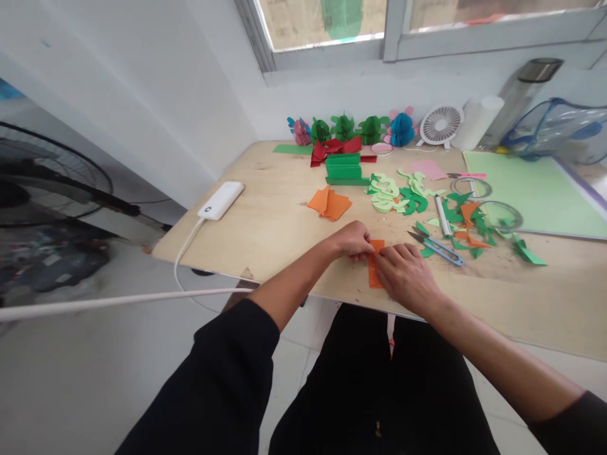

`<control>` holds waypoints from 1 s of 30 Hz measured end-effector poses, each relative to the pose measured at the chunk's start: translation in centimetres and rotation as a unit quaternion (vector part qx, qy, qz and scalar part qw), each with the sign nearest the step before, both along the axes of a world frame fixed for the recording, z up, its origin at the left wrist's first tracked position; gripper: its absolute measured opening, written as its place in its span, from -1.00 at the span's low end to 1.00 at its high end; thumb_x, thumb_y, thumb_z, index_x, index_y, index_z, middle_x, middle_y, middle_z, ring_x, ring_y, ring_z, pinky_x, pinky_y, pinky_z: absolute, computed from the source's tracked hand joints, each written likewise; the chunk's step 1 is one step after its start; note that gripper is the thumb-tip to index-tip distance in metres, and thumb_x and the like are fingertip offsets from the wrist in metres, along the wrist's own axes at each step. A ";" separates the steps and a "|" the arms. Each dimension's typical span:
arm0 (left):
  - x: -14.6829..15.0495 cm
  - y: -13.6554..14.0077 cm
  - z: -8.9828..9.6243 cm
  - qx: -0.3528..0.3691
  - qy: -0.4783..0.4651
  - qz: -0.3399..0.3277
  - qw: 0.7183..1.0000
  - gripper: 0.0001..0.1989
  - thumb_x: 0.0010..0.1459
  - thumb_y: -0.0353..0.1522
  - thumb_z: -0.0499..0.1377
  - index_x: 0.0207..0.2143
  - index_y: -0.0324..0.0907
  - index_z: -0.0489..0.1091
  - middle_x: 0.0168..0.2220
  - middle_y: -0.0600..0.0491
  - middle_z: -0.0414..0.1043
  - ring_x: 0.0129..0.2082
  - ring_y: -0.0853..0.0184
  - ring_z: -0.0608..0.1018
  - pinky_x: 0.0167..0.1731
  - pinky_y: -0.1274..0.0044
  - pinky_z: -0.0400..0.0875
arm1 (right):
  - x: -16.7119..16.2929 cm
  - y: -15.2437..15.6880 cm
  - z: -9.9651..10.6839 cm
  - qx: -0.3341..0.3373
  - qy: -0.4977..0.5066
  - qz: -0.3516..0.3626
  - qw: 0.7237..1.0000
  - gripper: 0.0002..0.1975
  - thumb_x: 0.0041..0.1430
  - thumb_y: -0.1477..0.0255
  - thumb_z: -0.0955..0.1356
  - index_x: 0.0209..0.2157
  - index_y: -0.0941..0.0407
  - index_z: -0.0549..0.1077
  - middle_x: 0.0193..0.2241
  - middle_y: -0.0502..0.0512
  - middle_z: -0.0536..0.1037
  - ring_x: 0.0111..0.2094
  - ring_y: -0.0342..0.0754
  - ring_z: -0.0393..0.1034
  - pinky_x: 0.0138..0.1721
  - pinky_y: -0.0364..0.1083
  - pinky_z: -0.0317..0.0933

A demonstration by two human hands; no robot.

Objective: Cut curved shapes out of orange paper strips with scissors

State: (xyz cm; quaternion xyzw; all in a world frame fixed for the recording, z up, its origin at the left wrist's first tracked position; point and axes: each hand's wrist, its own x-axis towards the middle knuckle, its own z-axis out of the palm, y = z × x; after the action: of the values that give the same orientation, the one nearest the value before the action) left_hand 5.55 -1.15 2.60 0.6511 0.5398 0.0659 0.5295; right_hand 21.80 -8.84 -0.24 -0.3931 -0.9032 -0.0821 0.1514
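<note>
A narrow strip of folded orange paper (376, 278) lies on the table near its front edge. My left hand (353, 241) pinches the upper left side of it, fingers closed. From the right, my right hand (408, 275) presses its fingers on the paper's right edge, close to the left fingertips. Just beyond my hands is a small pile of orange paper pieces (332, 203). Blue-handled thread snips (441, 249) lie to the right of my right hand, blades pointing left. A white pen (442, 216) rests behind the snips.
Green and orange scraps (474, 227) and two tape rolls (501, 215) lie on the right. Pale green cutouts (386, 193), folded green paper (344, 169) and red paper (334, 150) sit farther back. A white power bank (222, 200) with a cable is at left; a small fan (441, 125) stands behind.
</note>
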 end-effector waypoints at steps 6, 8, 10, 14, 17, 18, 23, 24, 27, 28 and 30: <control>-0.5 -0.3 0.4 0.006 -0.018 0.009 1.000 -0.80 0.00 -0.54 0.17 -0.65 -0.26 0.31 -0.75 0.14 0.32 -0.75 0.51 0.36 -0.68 0.66 0.26 | 0.8 0.1 -0.1 -0.006 0.113 0.001 0.994 -0.77 0.25 0.52 0.24 -0.13 0.16 0.48 -0.23 0.24 0.51 -0.18 0.10 0.31 -0.15 0.06 0.12; -0.9 -0.5 1.0 0.008 -0.026 0.011 1.000 -0.80 0.01 -0.53 0.17 -0.64 -0.25 0.31 -0.75 0.15 0.31 -0.74 0.51 0.36 -0.68 0.66 0.26 | 1.2 0.2 -0.3 -0.012 0.184 -0.026 0.983 -0.75 0.24 0.49 0.25 -0.08 0.16 0.45 -0.17 0.26 0.51 -0.12 0.12 0.34 -0.13 0.07 0.17; -1.3 -0.9 1.8 0.011 -0.032 0.016 0.999 -0.80 0.00 -0.53 0.17 -0.64 -0.25 0.29 -0.76 0.16 0.31 -0.75 0.52 0.35 -0.70 0.67 0.23 | 1.4 0.4 -0.5 -0.048 0.262 -0.069 0.961 -0.73 0.23 0.44 0.26 -0.05 0.15 0.43 -0.14 0.26 0.51 -0.12 0.12 0.37 -0.12 0.09 0.21; -2.1 -1.9 3.7 0.019 -0.061 0.023 0.998 -0.78 0.00 -0.52 0.18 -0.65 -0.23 0.26 -0.75 0.15 0.32 -0.76 0.54 0.32 -0.70 0.68 0.20 | 0.8 0.6 0.1 -0.227 0.427 -0.129 0.866 -0.67 0.19 0.32 0.31 -0.03 0.11 0.42 -0.21 0.19 0.56 -0.23 0.05 0.44 -0.16 0.07 0.28; -2.5 -2.6 5.0 0.030 -0.080 0.028 0.996 -0.80 0.01 -0.50 0.19 -0.62 -0.23 0.28 -0.73 0.15 0.33 -0.75 0.55 0.32 -0.69 0.68 0.19 | 0.0 0.4 1.2 -0.380 0.502 -0.116 0.768 -0.67 0.13 0.22 0.34 -0.13 0.11 0.48 -0.34 0.12 0.58 -0.28 0.03 0.45 -0.24 0.00 0.29; -2.6 -2.8 5.4 0.029 -0.087 0.027 0.995 -0.80 0.02 -0.49 0.19 -0.62 -0.23 0.28 -0.73 0.15 0.33 -0.75 0.55 0.32 -0.69 0.68 0.19 | -0.3 0.3 1.5 -0.417 0.512 -0.105 0.743 -0.69 0.11 0.19 0.35 -0.21 0.11 0.51 -0.37 0.10 0.57 -0.29 0.02 0.44 -0.27 -0.03 0.27; -2.8 -3.3 6.4 0.017 -0.125 0.022 0.992 -0.80 0.01 -0.46 0.22 -0.61 -0.22 0.27 -0.72 0.17 0.32 -0.75 0.56 0.30 -0.69 0.66 0.13 | -1.3 -0.3 2.4 -0.486 0.567 -0.103 0.658 -0.67 -0.01 0.12 0.42 -0.51 0.12 0.48 -0.53 0.02 0.49 -0.47 -0.07 0.34 -0.42 -0.10 0.19; -2.8 -3.5 6.5 0.014 -0.135 0.024 0.990 -0.80 0.01 -0.47 0.22 -0.60 -0.22 0.27 -0.72 0.17 0.32 -0.74 0.56 0.30 -0.69 0.66 0.14 | -1.4 -0.5 2.5 -0.486 0.581 -0.107 0.644 -0.66 -0.03 0.11 0.43 -0.52 0.12 0.47 -0.55 0.01 0.48 -0.48 -0.07 0.33 -0.43 -0.10 0.19; -2.8 -4.0 6.1 0.007 -0.178 0.048 0.983 -0.82 0.01 -0.46 0.22 -0.59 -0.22 0.29 -0.71 0.18 0.32 -0.72 0.55 0.32 -0.65 0.65 0.17 | -1.8 -1.0 2.8 -0.477 0.608 -0.117 0.624 -0.66 -0.05 0.12 0.45 -0.57 0.11 0.44 -0.60 -0.01 0.44 -0.48 -0.06 0.35 -0.42 -0.09 0.21; -2.8 -4.3 5.8 0.007 -0.196 0.064 0.979 -0.81 0.00 -0.45 0.24 -0.59 -0.22 0.28 -0.70 0.19 0.32 -0.70 0.55 0.33 -0.64 0.65 0.17 | -1.9 -1.1 2.8 -0.474 0.611 -0.117 0.623 -0.66 -0.05 0.12 0.45 -0.58 0.11 0.43 -0.60 -0.01 0.44 -0.48 -0.05 0.35 -0.42 -0.08 0.21; -2.7 -5.0 4.9 0.020 -0.237 0.110 0.965 -0.81 -0.05 -0.42 0.28 -0.57 -0.22 0.29 -0.68 0.19 0.32 -0.68 0.55 0.33 -0.65 0.65 0.14 | -2.0 -1.5 2.9 -0.471 0.616 -0.116 0.620 -0.67 -0.05 0.13 0.45 -0.56 0.11 0.44 -0.58 0.01 0.45 -0.45 -0.04 0.36 -0.40 -0.07 0.22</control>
State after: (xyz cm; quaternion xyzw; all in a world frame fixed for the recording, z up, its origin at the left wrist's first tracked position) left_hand 2.87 -6.18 7.51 0.5639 0.4661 0.2866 0.6186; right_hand 19.84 -10.29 2.67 -0.4704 -0.4600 0.5995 0.4557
